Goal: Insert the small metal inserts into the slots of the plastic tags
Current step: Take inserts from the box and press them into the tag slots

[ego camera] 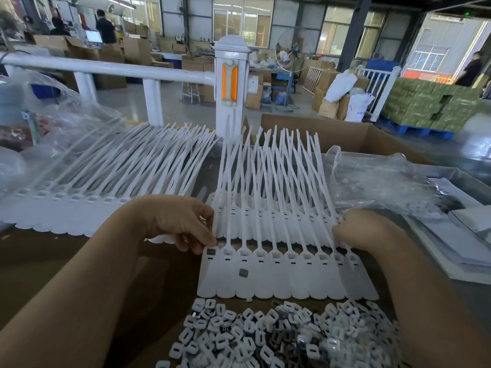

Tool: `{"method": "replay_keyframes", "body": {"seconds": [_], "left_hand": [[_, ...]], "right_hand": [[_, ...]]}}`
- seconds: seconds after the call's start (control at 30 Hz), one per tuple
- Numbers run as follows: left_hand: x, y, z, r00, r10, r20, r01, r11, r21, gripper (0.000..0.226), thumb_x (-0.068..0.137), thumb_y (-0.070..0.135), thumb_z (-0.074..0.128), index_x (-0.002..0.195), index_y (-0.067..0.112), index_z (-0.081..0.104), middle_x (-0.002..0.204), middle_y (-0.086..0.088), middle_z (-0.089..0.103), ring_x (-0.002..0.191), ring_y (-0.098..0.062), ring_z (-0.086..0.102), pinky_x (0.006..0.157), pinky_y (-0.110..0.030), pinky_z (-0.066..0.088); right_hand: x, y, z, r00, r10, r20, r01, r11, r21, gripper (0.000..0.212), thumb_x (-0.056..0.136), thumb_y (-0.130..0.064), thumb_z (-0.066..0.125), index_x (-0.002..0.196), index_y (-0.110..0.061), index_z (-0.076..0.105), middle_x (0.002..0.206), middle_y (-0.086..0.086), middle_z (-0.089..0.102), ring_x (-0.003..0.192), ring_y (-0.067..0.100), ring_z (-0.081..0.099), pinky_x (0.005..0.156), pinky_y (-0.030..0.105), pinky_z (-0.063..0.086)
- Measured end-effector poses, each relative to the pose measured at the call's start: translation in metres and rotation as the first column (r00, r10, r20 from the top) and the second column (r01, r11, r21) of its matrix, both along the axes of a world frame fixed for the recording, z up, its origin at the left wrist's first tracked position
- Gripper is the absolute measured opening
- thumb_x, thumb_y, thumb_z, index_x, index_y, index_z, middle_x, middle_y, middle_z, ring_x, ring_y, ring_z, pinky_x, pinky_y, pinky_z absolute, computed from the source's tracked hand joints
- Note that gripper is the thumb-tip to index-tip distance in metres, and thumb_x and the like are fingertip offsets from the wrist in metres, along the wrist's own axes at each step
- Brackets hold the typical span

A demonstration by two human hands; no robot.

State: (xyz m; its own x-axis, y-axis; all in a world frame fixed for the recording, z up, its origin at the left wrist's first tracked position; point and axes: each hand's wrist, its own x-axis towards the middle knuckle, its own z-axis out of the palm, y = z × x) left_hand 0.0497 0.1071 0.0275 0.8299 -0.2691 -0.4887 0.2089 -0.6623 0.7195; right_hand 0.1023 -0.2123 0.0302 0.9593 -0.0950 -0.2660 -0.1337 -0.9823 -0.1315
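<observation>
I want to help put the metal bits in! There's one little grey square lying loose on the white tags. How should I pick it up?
Pinch the loose grey insert by two opposite edges, coming straight down from above. It looks to lie flat on the front strip of tags, apart from the pile of inserts, so probably only its thin sides offer a hold. The left hand is nearest.

Brown table [66,251]: tag strips [287,277], insert pile [279,338].
</observation>
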Motion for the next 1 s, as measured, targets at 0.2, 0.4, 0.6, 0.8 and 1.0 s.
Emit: {"method": "replay_keyframes", "body": {"seconds": [0.2, 0.4, 0.6, 0.8, 1.0], "left_hand": [[-0.001, 0.010, -0.001, 0.998, -0.032, 0.048, 0.039, 0.989, -0.144, 0.034, 0.083, 0.007, 0.075, 0.115, 0.007, 0.063, 0.092, -0.013, 0.073, 0.075, -0.019, 0.068, 0.066, -0.026, 0.054], [-0.002, 0.016, 0.000, 0.993, -0.068, 0.092, 0.089, 0.965, -0.247, 0.036, 0.080, 0.010, 0.078, 0.114, 0.009, 0.066, 0.090, -0.013, 0.072, 0.072, -0.019, 0.067, 0.059, -0.020, 0.052], [-0.004, 0.023, -0.001, 0.989, -0.067, 0.133, 0.102, 0.955, -0.279, 0.021, 0.079, 0.010, 0.077, 0.095, 0.023, 0.073, 0.085, -0.012, 0.071, 0.071, -0.021, 0.067, 0.058, -0.021, 0.052], [-0.005, 0.027, 0.004, 0.970, -0.108, 0.218, 0.169, 0.944, -0.284, 0.029, 0.086, 0.002, 0.073, 0.093, 0.030, 0.074, 0.085, -0.002, 0.073, 0.068, -0.012, 0.068, 0.062, -0.021, 0.054], [-0.004, 0.030, 0.006, 0.946, 0.004, 0.325, 0.089, 0.959, -0.270, 0.016, 0.080, 0.014, 0.076, 0.090, 0.025, 0.071, 0.087, -0.001, 0.073, 0.079, -0.014, 0.069, 0.066, -0.024, 0.055]], "right_hand": [[0.002, -0.004, 0.003, 1.000, -0.003, -0.015, 0.003, 1.000, 0.022, 0.016, 0.081, -0.017, 0.063, 0.067, -0.009, 0.060, 0.060, 0.003, 0.057, 0.055, 0.021, 0.051, 0.058, 0.026, 0.040], [-0.002, -0.001, 0.008, 0.990, 0.039, -0.132, -0.037, 0.999, 0.017, 0.025, 0.093, -0.026, 0.057, 0.073, -0.011, 0.058, 0.038, -0.003, 0.057, 0.035, 0.011, 0.056, 0.045, 0.019, 0.042], [-0.005, -0.004, 0.018, 0.984, 0.127, -0.121, -0.132, 0.991, -0.028, 0.029, 0.090, -0.028, 0.065, 0.068, -0.012, 0.057, 0.053, 0.000, 0.054, 0.042, 0.011, 0.047, 0.038, 0.016, 0.034], [-0.007, -0.014, 0.033, 0.982, 0.179, -0.056, -0.173, 0.980, 0.094, 0.020, 0.088, -0.023, 0.068, 0.081, -0.004, 0.068, 0.059, 0.004, 0.062, 0.054, 0.016, 0.053, 0.050, 0.023, 0.042], [-0.005, -0.015, 0.031, 0.994, 0.109, 0.027, -0.111, 0.931, 0.347, 0.010, 0.094, -0.024, 0.068, 0.088, -0.018, 0.064, 0.059, 0.002, 0.065, 0.038, 0.006, 0.054, 0.040, 0.015, 0.041]]}}
